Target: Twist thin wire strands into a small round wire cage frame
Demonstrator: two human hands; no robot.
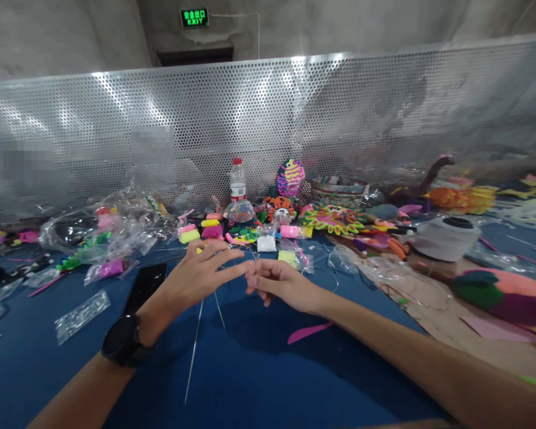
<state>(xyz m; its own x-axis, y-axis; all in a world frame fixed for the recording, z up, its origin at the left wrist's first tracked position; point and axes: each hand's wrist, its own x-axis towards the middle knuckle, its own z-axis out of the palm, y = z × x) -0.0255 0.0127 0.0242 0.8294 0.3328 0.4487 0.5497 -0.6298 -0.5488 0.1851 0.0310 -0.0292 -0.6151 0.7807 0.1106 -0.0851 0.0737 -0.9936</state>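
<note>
My left hand is raised above the blue tablecloth with its fingers spread, and its thumb reaches across to my right hand. The curled fingertips of my right hand meet that thumb. A thin metal wire hangs from between my hands toward the cloth, and another short length shows beside it. The exact grip on the wire is hidden by my fingers. A black wristwatch sits on my left wrist.
A black phone lies beyond my left hand. Plastic bags, coloured clay packs, foam crafts, a water bottle and a grey roll crowd the table against a perforated metal panel.
</note>
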